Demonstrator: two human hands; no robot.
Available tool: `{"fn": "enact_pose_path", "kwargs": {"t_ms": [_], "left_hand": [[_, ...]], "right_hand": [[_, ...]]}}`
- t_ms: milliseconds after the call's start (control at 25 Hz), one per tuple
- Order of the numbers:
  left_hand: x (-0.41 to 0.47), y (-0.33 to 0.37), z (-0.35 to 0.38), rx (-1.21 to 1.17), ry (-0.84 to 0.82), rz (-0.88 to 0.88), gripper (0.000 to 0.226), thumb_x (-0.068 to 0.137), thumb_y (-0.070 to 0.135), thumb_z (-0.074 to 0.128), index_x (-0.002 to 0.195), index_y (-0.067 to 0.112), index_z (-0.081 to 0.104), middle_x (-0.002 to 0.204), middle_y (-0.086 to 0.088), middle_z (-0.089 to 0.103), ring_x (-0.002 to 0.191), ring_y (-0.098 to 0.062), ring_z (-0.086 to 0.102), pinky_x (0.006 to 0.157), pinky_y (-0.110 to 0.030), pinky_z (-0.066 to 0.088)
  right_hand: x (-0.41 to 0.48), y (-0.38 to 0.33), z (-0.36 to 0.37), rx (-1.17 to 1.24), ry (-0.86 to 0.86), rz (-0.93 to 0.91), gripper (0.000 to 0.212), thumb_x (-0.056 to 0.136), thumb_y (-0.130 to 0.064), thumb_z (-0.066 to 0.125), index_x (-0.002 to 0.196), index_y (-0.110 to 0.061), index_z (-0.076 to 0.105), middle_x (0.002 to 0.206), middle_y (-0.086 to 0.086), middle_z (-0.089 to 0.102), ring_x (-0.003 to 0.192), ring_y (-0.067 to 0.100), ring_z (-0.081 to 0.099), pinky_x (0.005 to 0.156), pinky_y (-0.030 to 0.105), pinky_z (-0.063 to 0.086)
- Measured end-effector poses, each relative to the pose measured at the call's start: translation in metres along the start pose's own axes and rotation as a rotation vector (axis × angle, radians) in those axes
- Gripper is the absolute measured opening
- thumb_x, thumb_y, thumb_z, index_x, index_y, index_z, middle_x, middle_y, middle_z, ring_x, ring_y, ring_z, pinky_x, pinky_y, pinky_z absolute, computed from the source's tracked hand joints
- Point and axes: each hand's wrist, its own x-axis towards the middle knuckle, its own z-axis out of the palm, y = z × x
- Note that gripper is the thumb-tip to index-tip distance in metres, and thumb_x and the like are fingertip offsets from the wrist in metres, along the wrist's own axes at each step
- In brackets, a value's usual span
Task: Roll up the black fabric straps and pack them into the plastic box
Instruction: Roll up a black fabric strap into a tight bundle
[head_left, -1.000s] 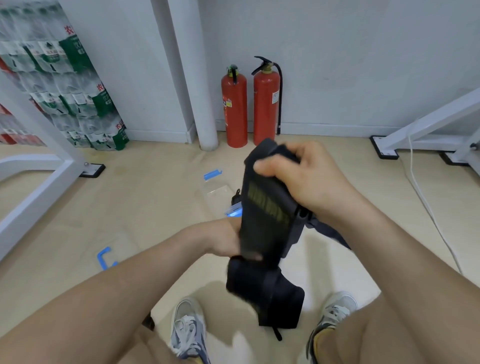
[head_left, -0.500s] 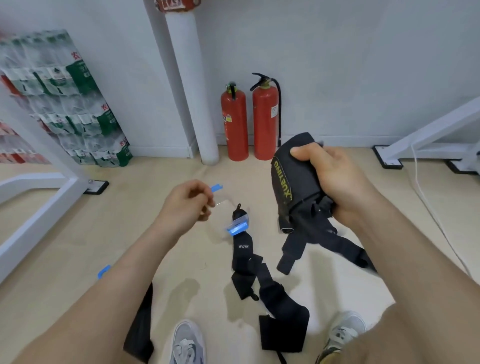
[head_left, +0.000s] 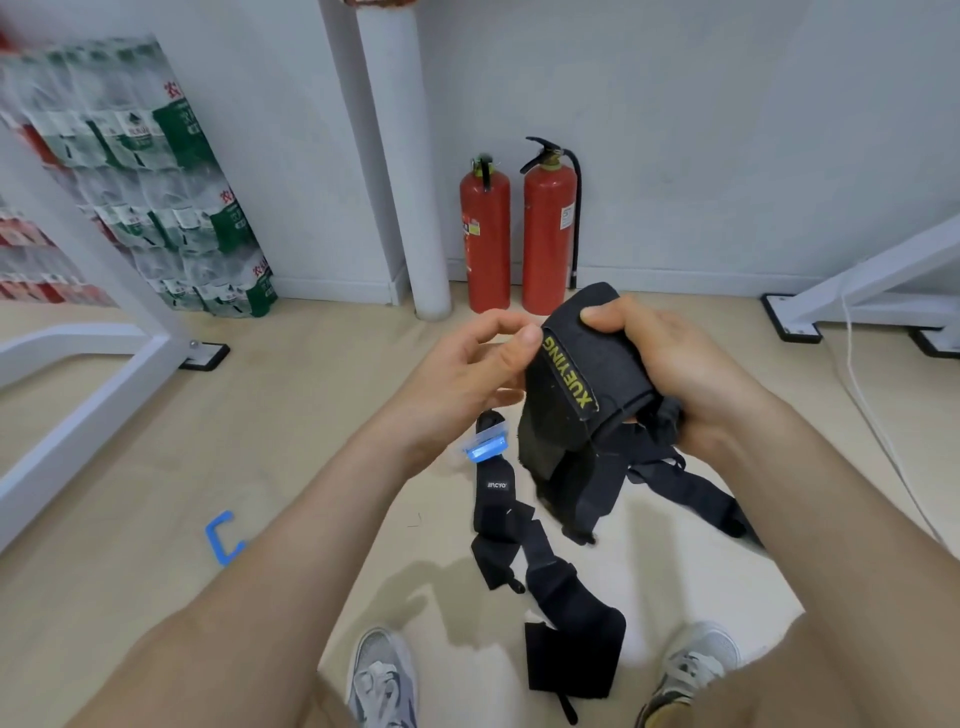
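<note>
A black fabric strap (head_left: 571, 387) with yellow lettering is held in the air, partly rolled, its loose end and thin tails hanging down. My right hand (head_left: 670, 364) grips the roll from the right, fingers curled over its top. My left hand (head_left: 467, 374) meets it from the left, thumb on the strap's edge and fingers curled under it. A second black strap (head_left: 524, 556) lies unrolled on the floor below. The clear plastic box (head_left: 485, 448), with a blue clip, sits on the floor behind that strap's top end, mostly hidden by my left hand.
A loose blue clip (head_left: 223, 538) lies on the floor at the left. Two red fire extinguishers (head_left: 519, 234) stand by the wall beside a white pipe (head_left: 400, 156). White frame legs (head_left: 104, 395) flank both sides. My shoes (head_left: 382, 680) show at the bottom.
My left hand has moved right, from above the plastic box to the strap's left edge. The strap has come lower and toward the middle, still in my right hand.
</note>
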Motion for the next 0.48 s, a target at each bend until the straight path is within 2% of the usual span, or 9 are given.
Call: {"fn": "enact_pose_path", "kwargs": {"t_ms": [120,200,280,400,480], "left_hand": [[0.003,-0.001,0.003,0.034,0.053,0.041,0.022,0.085,0.046,0.067,0.092,0.026,0.068,0.095,0.006,0.068,0.098,-0.016,0.065,0.098,-0.041,0.053],[0.005,0.000,0.003,0.085,0.130,0.094,0.016,0.083,0.039,0.073,0.084,0.024,0.068,0.085,0.009,0.065,0.084,-0.009,0.058,0.083,-0.031,0.053],[0.007,-0.002,-0.001,0.115,0.172,0.089,0.020,0.081,0.037,0.077,0.080,0.020,0.068,0.080,0.005,0.064,0.078,-0.009,0.056,0.075,-0.030,0.049],[0.004,-0.001,-0.005,0.102,0.020,-0.030,0.031,0.080,0.047,0.074,0.078,0.015,0.071,0.079,-0.002,0.067,0.076,-0.015,0.059,0.079,-0.035,0.052],[0.002,0.000,-0.006,0.105,-0.049,-0.068,0.026,0.087,0.036,0.072,0.081,0.012,0.068,0.074,0.003,0.069,0.069,-0.006,0.061,0.070,-0.020,0.049]], "right_hand": [[0.002,0.001,0.001,0.000,-0.012,0.010,0.023,0.093,-0.025,0.058,0.077,-0.010,0.065,0.059,0.004,0.066,0.046,0.015,0.061,0.043,0.020,0.049],[0.004,0.002,0.002,0.002,-0.007,0.006,0.023,0.093,-0.024,0.059,0.075,-0.010,0.065,0.060,0.006,0.066,0.046,0.016,0.061,0.044,0.020,0.050],[0.006,0.003,0.002,0.009,0.007,-0.013,0.024,0.093,-0.023,0.059,0.074,-0.009,0.065,0.062,0.006,0.068,0.048,0.017,0.062,0.045,0.021,0.051],[0.009,0.006,0.002,0.013,0.039,-0.043,0.023,0.093,-0.022,0.060,0.076,-0.007,0.066,0.067,0.009,0.069,0.055,0.021,0.064,0.052,0.026,0.052],[0.011,0.008,0.003,0.001,0.043,-0.059,0.023,0.093,-0.023,0.060,0.078,-0.007,0.065,0.071,0.013,0.068,0.060,0.025,0.064,0.057,0.029,0.051]]}}
